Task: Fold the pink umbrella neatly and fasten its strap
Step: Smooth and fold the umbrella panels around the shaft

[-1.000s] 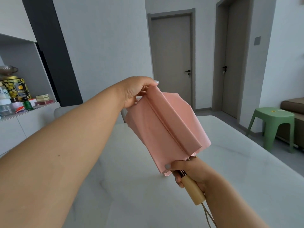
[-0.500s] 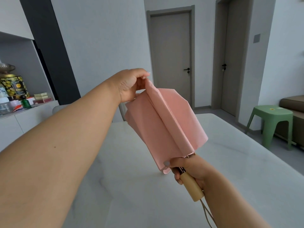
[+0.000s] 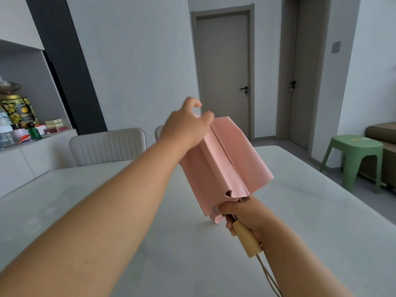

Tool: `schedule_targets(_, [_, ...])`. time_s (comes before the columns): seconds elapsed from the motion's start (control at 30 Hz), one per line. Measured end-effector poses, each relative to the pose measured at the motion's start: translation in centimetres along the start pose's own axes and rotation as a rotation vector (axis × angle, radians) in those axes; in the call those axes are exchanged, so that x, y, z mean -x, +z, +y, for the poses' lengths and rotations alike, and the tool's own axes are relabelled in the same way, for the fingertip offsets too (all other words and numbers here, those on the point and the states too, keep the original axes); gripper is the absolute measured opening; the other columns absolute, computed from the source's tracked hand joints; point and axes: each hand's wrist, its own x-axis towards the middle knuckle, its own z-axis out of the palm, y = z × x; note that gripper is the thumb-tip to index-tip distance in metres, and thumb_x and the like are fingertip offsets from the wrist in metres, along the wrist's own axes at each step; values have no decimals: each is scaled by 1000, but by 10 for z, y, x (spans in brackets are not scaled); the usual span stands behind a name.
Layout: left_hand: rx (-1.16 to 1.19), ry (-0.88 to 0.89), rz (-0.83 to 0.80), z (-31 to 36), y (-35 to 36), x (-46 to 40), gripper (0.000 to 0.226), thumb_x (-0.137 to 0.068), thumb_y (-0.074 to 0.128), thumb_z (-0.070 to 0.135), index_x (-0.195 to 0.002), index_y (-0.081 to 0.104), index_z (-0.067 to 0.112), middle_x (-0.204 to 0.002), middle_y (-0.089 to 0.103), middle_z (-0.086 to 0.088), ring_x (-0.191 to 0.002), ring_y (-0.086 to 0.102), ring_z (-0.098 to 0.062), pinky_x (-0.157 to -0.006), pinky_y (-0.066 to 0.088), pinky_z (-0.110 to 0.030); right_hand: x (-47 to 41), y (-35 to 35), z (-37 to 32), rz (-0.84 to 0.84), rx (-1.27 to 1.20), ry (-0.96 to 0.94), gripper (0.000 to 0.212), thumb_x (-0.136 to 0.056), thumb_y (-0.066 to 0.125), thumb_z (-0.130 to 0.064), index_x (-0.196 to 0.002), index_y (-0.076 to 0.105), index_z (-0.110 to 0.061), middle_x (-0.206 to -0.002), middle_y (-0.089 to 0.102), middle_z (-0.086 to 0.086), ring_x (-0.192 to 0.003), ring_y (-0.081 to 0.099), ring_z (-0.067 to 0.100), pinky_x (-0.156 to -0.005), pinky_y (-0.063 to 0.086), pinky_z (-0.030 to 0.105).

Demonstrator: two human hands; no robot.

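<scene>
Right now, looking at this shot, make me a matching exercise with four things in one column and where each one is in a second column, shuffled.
Things
1. pink umbrella
2. wooden handle
3. green stool
4. patterned tin

Places
A. on the floor at the right, beside the table
B. on the shelf at the far left
C. gripped in the right hand
D. held above the table, left hand at its far end

Pairs: 1-D, 2-C, 3-A, 4-B

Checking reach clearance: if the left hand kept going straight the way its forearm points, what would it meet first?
The left hand points up and away, toward the grey door. It already touches the pink umbrella; beyond that the way looks free until the door, though depth is unclear.
</scene>
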Motion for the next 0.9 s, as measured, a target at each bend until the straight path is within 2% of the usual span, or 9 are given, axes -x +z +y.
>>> schedule_targets(0.1, [-72, 37, -109, 0, 16, 21, 40, -90, 47, 39, -131, 47, 35, -105, 54, 4, -102, 55, -23, -86, 45, -32, -1, 1, 1, 32, -17, 5, 9, -73, 71, -4, -78, 63, -6, -49, 58, 5, -43, 50, 16, -50, 44, 30])
schedule_targets(0.23, [128, 21, -102, -26, 34, 33, 28, -90, 51, 14, -108, 67, 26, -99, 61, 4, -91, 58, -16, -76, 47, -26, -2, -3, 1, -13, -65, 0, 14, -71, 73, -1, -81, 65, -5, -55, 62, 7, -45, 48, 17, -49, 44, 29])
schedule_targets(0.33, [279, -15, -63, -46, 43, 35, 30, -93, 51, 6, -108, 68, 26, -97, 62, 6, -77, 57, -7, -65, 41, -18, -3, -6, 1, -100, -132, -46, 12, -67, 77, -2, -75, 69, -5, -69, 65, 18, -46, 47, 16, -46, 43, 28])
schedule_targets(0.4, [325, -2, 10, -53, 47, 39, 29, -95, 51, 7, -111, 66, 26, -109, 65, 3, -88, 61, -11, -72, 43, -20, -5, -7, 3, -172, -191, -97, 22, -58, 85, -14, -70, 69, -8, -70, 63, 17, -46, 47, 15, -43, 42, 26])
schedule_targets(0.43, [329, 9, 55, -55, 49, 42, 28, -96, 51, 8, -114, 65, 25, -114, 65, 3, -94, 61, -12, -76, 43, -20, -6, -8, 4, -216, -205, -126, 36, -51, 91, -24, -72, 68, -7, -69, 63, 14, -45, 47, 14, -42, 41, 25])
schedule_targets(0.53, [272, 46, 194, -59, 55, 51, 30, -98, 48, 7, -123, 61, 17, -120, 63, 3, -101, 56, -9, -80, 35, -10, -9, -7, 7, -298, -279, -200, 67, -39, 91, -53, -77, 67, -3, -66, 64, 8, -45, 48, 12, -39, 41, 24])
schedule_targets(0.63, [256, 74, 271, -61, 61, 59, 32, -96, 48, 4, -125, 60, 12, -118, 61, -4, -99, 54, -10, -79, 32, -6, -7, -5, 5, -246, -415, -151, 56, -55, 80, -60, -67, 70, -6, -64, 60, 12, -44, 48, 16, -40, 40, 25])
schedule_targets(0.73, [258, 54, 304, -64, 66, 62, 34, -96, 48, 4, -127, 60, 14, -117, 60, -5, -107, 57, -15, -86, 35, -10, -5, -2, 3, -160, -461, -121, 42, -80, 61, -43, -59, 70, -8, -65, 59, 16, -42, 47, 20, -41, 38, 25])
schedule_targets(0.9, [208, 66, 259, -63, 65, 56, 41, -94, 46, 0, -129, 60, 17, -113, 56, -6, -105, 57, -19, -85, 33, -10, -4, -1, -2, -88, -408, -89, 38, -88, 55, -28, -58, 67, -9, -59, 61, 11, -40, 47, 19, -40, 38, 24])
